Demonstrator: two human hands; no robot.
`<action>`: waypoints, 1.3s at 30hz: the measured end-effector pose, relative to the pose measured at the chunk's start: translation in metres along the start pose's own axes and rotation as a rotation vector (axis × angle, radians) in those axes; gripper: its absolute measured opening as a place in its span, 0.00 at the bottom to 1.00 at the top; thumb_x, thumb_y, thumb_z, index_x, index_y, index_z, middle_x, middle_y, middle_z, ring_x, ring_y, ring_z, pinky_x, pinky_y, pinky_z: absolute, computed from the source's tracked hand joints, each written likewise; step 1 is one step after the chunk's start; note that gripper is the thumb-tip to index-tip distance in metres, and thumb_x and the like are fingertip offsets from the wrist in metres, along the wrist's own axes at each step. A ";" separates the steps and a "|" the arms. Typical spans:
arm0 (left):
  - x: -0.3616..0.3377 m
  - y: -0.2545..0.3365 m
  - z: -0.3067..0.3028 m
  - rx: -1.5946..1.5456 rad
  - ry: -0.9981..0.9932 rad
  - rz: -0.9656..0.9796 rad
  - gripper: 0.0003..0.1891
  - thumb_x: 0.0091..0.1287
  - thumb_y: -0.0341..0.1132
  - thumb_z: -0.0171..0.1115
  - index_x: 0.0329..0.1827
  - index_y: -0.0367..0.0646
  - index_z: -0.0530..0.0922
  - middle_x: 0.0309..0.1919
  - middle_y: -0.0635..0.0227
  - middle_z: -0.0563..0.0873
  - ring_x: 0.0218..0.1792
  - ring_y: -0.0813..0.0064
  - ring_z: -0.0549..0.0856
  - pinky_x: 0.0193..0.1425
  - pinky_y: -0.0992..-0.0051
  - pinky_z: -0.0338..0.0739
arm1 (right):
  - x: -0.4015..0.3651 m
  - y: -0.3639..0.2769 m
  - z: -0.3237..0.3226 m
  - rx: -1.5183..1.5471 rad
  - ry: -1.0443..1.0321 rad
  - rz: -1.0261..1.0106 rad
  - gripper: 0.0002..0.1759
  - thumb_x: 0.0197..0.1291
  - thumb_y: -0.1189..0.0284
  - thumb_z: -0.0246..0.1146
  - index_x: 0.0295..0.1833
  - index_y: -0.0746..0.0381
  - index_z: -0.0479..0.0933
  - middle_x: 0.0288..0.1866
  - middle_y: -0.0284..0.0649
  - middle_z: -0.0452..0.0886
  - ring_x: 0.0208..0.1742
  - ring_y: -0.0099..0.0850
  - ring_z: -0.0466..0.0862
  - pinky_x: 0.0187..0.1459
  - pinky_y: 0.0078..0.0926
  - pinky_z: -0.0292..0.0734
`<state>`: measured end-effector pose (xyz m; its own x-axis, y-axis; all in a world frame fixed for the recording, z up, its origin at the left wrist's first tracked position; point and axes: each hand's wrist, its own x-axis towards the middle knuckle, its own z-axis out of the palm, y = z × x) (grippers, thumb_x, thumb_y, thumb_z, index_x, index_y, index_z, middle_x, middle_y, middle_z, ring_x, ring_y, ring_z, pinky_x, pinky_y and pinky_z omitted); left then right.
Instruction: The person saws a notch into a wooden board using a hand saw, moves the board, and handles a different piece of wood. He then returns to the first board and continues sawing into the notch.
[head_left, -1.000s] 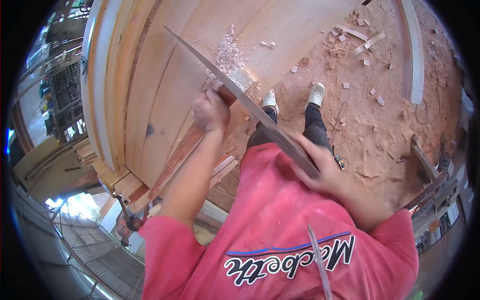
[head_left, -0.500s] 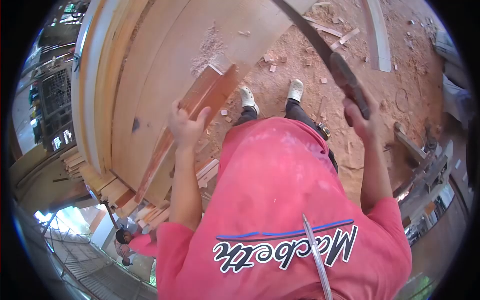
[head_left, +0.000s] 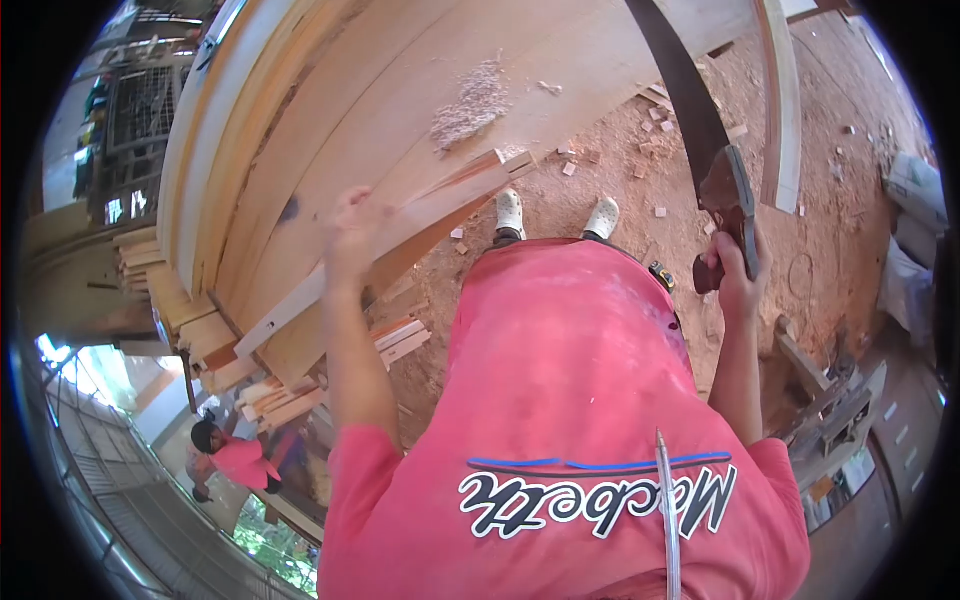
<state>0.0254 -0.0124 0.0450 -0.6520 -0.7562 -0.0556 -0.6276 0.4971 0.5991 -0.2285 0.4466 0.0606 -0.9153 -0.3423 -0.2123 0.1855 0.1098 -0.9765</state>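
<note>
My right hand (head_left: 740, 275) is wrapped round the handle of a handsaw (head_left: 688, 100), whose dark blade points up and away from me. A long wooden piece (head_left: 435, 217) lies slantwise along the near edge of the broad wooden work surface (head_left: 350, 140), its pale side up and a reddish side below. My left hand (head_left: 352, 225) is at the far side of this piece, smeared by motion. Its fingers look curled, but whether they grip anything does not show. A heap of sawdust (head_left: 472, 105) sits on the surface beyond the piece.
Wood offcuts (head_left: 640, 150) litter the dirt floor around my shoes (head_left: 604, 215). A long plank (head_left: 780, 120) stands at the upper right. Stacked wood strips (head_left: 285, 400) are at the lower left, with another person (head_left: 240, 458) farther off. White sacks (head_left: 915, 200) lie at the right edge.
The wooden piece has turned, so a paler side now faces up. My left hand has come off its top to the far side. The saw has moved right and its blade is more upright.
</note>
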 end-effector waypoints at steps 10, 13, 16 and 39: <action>0.024 -0.007 0.029 0.112 -0.316 -0.078 0.42 0.46 0.60 0.81 0.56 0.34 0.83 0.46 0.52 0.89 0.46 0.52 0.87 0.56 0.64 0.80 | 0.007 0.000 0.015 -0.071 -0.152 0.040 0.21 0.65 0.78 0.61 0.63 0.70 0.76 0.33 0.31 0.77 0.27 0.18 0.74 0.30 0.18 0.71; 0.013 0.014 0.025 0.032 -0.281 0.018 0.40 0.49 0.63 0.79 0.55 0.38 0.86 0.52 0.52 0.87 0.53 0.53 0.86 0.62 0.62 0.78 | 0.003 0.001 0.016 -0.089 -0.139 0.067 0.19 0.65 0.77 0.61 0.61 0.68 0.77 0.31 0.30 0.76 0.26 0.17 0.73 0.29 0.18 0.70; -0.008 0.004 0.049 0.350 -0.103 0.277 0.26 0.51 0.59 0.77 0.42 0.47 0.90 0.54 0.57 0.84 0.56 0.53 0.81 0.65 0.57 0.74 | 0.002 0.040 -0.007 0.014 -0.208 0.177 0.20 0.65 0.78 0.61 0.62 0.70 0.76 0.28 0.30 0.75 0.25 0.17 0.73 0.27 0.19 0.69; -0.012 0.006 0.079 0.498 0.139 0.231 0.30 0.50 0.69 0.73 0.34 0.47 0.89 0.49 0.69 0.84 0.55 0.64 0.82 0.62 0.56 0.70 | 0.002 0.031 -0.020 -0.055 -0.214 0.015 0.13 0.66 0.79 0.58 0.55 0.69 0.76 0.31 0.34 0.76 0.26 0.20 0.74 0.31 0.23 0.75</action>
<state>-0.0041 0.0335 -0.0138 -0.7555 -0.6358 0.1581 -0.6219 0.7719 0.1320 -0.2316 0.4681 0.0307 -0.8149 -0.5298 -0.2351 0.1731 0.1645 -0.9711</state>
